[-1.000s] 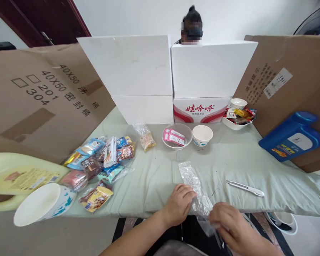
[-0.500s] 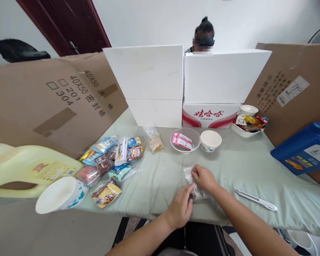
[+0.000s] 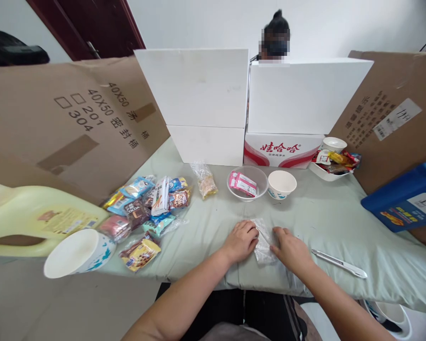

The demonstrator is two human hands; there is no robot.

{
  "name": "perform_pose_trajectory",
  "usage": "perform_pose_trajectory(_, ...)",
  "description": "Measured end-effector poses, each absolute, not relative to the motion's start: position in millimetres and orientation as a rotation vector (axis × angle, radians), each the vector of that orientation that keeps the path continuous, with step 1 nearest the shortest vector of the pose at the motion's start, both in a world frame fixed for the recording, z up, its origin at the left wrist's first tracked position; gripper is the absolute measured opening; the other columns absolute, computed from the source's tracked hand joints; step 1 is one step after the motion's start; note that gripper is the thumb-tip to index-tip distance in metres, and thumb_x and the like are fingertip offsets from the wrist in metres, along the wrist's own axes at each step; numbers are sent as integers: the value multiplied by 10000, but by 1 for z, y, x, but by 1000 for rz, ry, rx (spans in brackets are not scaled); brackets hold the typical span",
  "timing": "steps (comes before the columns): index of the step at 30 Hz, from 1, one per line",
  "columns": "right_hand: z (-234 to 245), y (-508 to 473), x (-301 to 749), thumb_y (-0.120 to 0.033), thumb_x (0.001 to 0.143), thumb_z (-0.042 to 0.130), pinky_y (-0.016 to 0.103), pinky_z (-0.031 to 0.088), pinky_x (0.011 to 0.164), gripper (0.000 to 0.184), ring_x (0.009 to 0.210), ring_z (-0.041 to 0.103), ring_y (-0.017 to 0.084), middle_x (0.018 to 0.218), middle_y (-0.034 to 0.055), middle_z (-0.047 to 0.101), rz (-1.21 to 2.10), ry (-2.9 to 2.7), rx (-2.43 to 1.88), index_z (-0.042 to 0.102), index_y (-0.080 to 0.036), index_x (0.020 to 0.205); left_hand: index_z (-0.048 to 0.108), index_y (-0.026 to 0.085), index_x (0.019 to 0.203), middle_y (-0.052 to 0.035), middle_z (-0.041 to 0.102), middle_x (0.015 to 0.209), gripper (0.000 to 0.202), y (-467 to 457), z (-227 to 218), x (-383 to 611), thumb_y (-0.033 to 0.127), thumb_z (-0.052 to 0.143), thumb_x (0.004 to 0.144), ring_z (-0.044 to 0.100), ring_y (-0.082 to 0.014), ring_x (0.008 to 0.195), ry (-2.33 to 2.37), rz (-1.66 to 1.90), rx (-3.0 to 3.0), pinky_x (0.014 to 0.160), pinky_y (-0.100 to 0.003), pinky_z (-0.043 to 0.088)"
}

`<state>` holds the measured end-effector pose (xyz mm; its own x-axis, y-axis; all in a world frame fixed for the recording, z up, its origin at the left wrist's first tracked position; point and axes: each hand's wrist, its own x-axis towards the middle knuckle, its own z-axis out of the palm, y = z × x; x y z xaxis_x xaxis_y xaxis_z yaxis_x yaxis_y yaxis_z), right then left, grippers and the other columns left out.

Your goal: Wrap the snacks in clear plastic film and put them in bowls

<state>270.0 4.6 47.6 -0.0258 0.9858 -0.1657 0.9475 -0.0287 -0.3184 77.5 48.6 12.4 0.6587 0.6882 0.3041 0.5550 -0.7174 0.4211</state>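
A crinkled clear plastic bag [image 3: 263,246] lies flat on the cloth in front of me, between my hands. My left hand [image 3: 240,240] is palm down at its left edge, fingers curled together onto the plastic. On the other side, my right hand [image 3: 291,250] has its thumb at the bag's right edge and its fingers stretched forward, apart from the thumb. Beyond the bag stand a clear bowl [image 3: 261,182] with pink-and-white packets [image 3: 244,183] in it and a white paper bowl [image 3: 282,183]. To the right lies a white utility knife [image 3: 339,264].
Snack packets [image 3: 138,213] are heaped at the left, beside a tilted paper bowl [image 3: 78,253] and a yellow jug [image 3: 45,220]. A small bag of food [image 3: 206,182] lies behind. White boxes [image 3: 205,104] form a wall; a filled tray [image 3: 328,174] and blue bottle [image 3: 404,196] stand right.
My left hand has moved forward to the bag's upper left edge. My right hand has released its pinch at the top and shifted right and nearer. The bag lies more spread out.
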Motion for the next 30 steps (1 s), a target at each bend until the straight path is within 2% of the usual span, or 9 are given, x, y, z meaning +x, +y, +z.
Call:
perform_pose_trajectory(2, 49, -11, 275, -219, 867, 544, 397, 408, 900, 358, 1101, 567, 293, 1173, 154, 608, 296, -2217, -1974, 556, -152, 1218, 616, 211, 1058, -68, 603, 1145, 192, 47, 12, 76, 173, 555, 881, 500, -244, 1129, 975, 634, 2599, 966, -413, 418)
perform_pose_trajectory(5, 40, -35, 269, -302, 896, 531, 431, 311, 1063, 418, 1300, 419, 287, 1343, 116, 540, -55, -2510, -1422, 522, -173, 1294, 598, 243, 1178, -52, 566, 1290, 286, 47, 13, 75, 194, 537, 904, 452, -253, 1219, 954, 612, 2626, 1014, -438, 381)
perform_pose_trajectory(7, 27, -56, 261, -375, 873, 563, 428, 288, 1092, 531, 1344, 365, 287, 1409, 118, 493, -188, -2601, -1198, 483, -134, 1339, 596, 258, 1209, -41, 559, 1320, 314, 48, 12, 74, 196, 529, 908, 440, -252, 1240, 951, 583, 2635, 1029, -444, 369)
perform_pose_trajectory(10, 12, -91, 256, -389, 850, 575, 428, 311, 1073, 598, 1350, 351, 309, 1433, 157, 463, -315, -2590, -1230, 473, -68, 1344, 605, 264, 1210, -31, 567, 1322, 311, 49, 12, 74, 208, 527, 914, 443, -250, 1238, 955, 546, 2640, 1032, -450, 362)
perform_pose_trajectory(14, 16, -109, 268, -230, 861, 534, 376, 335, 1052, 485, 1297, 419, 241, 1385, 92, 524, -252, -2624, -1178, 497, -147, 1337, 605, 255, 1211, -39, 568, 1322, 308, 48, 13, 74, 273, 554, 908, 440, -261, 1237, 936, 544, 2649, 1035, -462, 348)
perform_pose_trajectory(17, 25, -90, 275, -227, 889, 522, 406, 366, 1019, 432, 1246, 454, 252, 1343, 108, 546, -158, -2518, -1263, 505, -157, 1316, 605, 253, 1206, -46, 571, 1318, 323, 47, 15, 73, 260, 564, 886, 425, -270, 1252, 861, 543, 2666, 1044, -468, 331)
perform_pose_trajectory(22, 17, -69, 267, -184, 918, 486, 408, 425, 906, 196, 991, 559, 219, 1049, 74, 644, 35, -2369, -1333, 606, -193, 1072, 535, 220, 1265, -55, 608, 1274, 430, 45, 20, 70, 203, 569, 836, 438, -266, 1243, 742, 541, 2637, 1050, -460, 317)
perform_pose_trajectory(27, 17, -73, 265, -164, 944, 462, 420, 383, 974, 169, 1051, 551, 219, 991, 53, 655, 14, -2356, -1104, 607, -187, 1028, 506, 207, 1261, -57, 647, 1192, 462, 46, 23, 68, 177, 565, 804, 481, -255, 1192, 683, 504, 2585, 1023, -431, 341)
perform_pose_trajectory(30, 29, -56, 268, -184, 973, 411, 342, 438, 875, 187, 906, 590, 172, 915, 43, 656, 137, -2405, -1091, 597, -185, 976, 439, 228, 1324, -54, 630, 1224, 546, 47, 24, 68, 170, 547, 792, 494, -243, 1186, 679, 493, 2544, 1030, -426, 341)
